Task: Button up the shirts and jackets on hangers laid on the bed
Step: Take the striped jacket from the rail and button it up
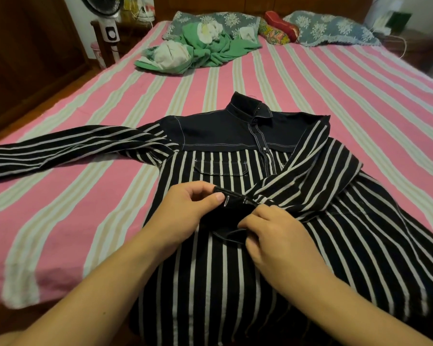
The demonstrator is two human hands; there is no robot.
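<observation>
**Both hands on the cuff of a striped shirt**

A black-and-white striped shirt (210,258) w/ a plain dark yoke and collar lies front-up on the bed (360,101), collar toward the pillows, hem toward the person. Placket looks closed from collar down to approx. the chest pocket; lower down it's hidden by the sleeve and hands, so can't tell there. A thin hook, prob. a hanger's, just shows above the collar.

The sleeve on the right of the view is folded across the shirt's chest, its dark cuff (231,199) ending at centre front. Left hand (190,208) pinches the cuff's end between thumb and curled fingers, thumbnail sitting next to a white-stitched buttonhole. Right hand (273,236) has fingers curled onto the dark fabric of the cuff just beside, gripping it; a loop of dark cloth shows under its fingers. The two hands are near each other, not touching. The button itself isn't visible.

The other sleeve (68,151) stretches out flat to the left over the pink-striped sheet.

Further up the bed: a bunched green-and-white cloth (198,51) near the head end, two blue floral pillows (335,28) and a small red cushion (283,24) between them. A standing fan (108,18) is beside the bed's far left corner.
</observation>
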